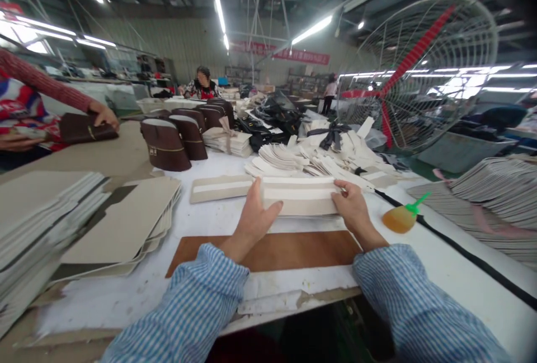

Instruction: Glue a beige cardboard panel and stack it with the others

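Note:
Both ends of a beige strip-shaped panel [300, 191] with white bands along it are between my hands, above the white table top. My left hand [255, 217] grips its left end, thumb laid on the front face. At the right end, my right hand [351, 206] pinches the edge between thumb and curled fingers. A similar beige panel with one white strip [222, 188] lies just left of it. Below my hands, a long brown leather strip [293, 252] lies flat, partly covered by my left forearm.
A bottle of amber liquid with a green nozzle [399, 218] lies right. Beige panel stacks [121, 223] lie left, brown bags [164, 144] stand behind. Loose pale strips [323, 156] pile up at the back. A large fan [413, 78] stands right; a co-worker's hand [103, 116] holds brown leather.

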The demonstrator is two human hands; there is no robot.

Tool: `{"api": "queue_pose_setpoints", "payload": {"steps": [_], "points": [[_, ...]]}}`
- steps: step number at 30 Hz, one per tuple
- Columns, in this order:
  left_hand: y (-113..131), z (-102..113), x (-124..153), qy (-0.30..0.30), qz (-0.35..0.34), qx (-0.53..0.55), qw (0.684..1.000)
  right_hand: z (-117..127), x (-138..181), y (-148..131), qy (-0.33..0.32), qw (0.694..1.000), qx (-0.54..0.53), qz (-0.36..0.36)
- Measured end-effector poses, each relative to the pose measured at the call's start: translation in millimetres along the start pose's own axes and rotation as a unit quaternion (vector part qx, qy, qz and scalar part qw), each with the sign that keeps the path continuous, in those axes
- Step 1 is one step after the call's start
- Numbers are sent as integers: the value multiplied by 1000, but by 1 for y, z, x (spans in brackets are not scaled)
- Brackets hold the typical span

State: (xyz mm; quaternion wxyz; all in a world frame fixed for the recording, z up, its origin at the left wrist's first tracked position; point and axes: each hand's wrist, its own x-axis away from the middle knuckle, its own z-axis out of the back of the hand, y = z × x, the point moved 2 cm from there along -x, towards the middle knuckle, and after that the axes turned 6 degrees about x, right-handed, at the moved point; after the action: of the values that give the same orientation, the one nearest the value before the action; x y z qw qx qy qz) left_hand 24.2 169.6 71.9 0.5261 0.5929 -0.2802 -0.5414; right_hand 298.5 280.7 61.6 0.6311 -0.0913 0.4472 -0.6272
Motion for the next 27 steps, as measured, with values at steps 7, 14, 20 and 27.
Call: {"api": "queue_pose_setpoints", "payload": {"steps": [7,14,20,27], "points": [[-33,11,14,-51,25,-56,997,-12,15,7,43,995,53,71],[-35,3,27,-112,35,-65,991,-18,46,-72,5,953,90,288],[-41,-14,27,-128,42,-67,989,-40,25,-55,5,953,208,222],[-57,-31,18,-135,78,-90,984,-34,25,-8,18,947,283,152]]}}
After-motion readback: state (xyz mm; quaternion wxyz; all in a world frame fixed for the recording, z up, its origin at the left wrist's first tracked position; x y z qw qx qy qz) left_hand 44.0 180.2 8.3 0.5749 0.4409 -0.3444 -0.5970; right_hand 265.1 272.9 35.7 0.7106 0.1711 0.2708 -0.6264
